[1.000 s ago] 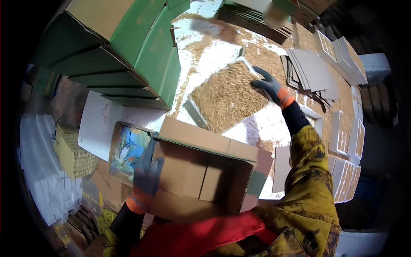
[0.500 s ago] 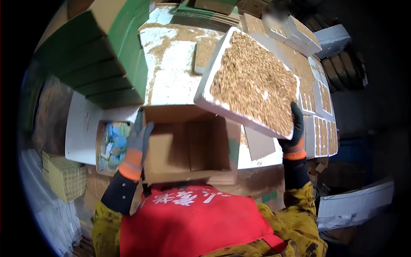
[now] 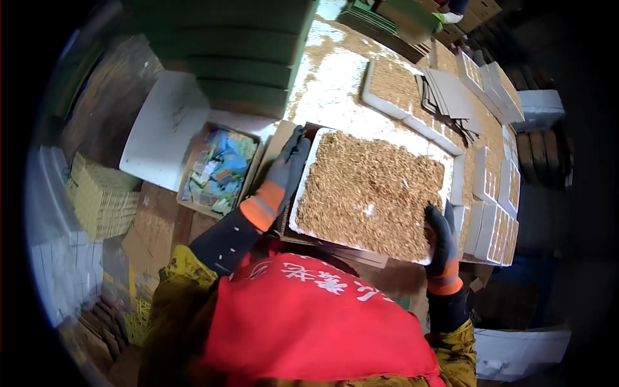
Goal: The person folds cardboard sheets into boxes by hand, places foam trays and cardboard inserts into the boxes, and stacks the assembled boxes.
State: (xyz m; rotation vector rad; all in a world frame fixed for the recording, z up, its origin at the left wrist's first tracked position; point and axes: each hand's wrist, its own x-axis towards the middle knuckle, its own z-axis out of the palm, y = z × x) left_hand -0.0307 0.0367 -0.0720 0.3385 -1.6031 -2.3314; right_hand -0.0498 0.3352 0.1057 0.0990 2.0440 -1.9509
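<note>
A white foam tray [image 3: 371,193] filled with brown shavings lies level over the cardboard box [image 3: 277,145], covering most of its opening. My right hand [image 3: 443,242], in a grey and orange glove, grips the tray's right edge, its fingers over the rim. At the left, my left hand [image 3: 284,177] is between the box's side and the tray, fingers extended along the tray's left edge. How deep the tray sits in the box is hard to tell.
Green boxes [image 3: 242,58] are stacked at the upper left, beside a small box of colourful packets [image 3: 222,168]. More shavings-filled trays [image 3: 393,84] and grey cardboard sheets [image 3: 451,103] lie to the right. At the top, a co-worker's gloved hand [image 3: 449,18] shows.
The filled tray has come from the far table, first up, then down and left over the box. My right hand moved with it; my left hand stayed by the box's left side.
</note>
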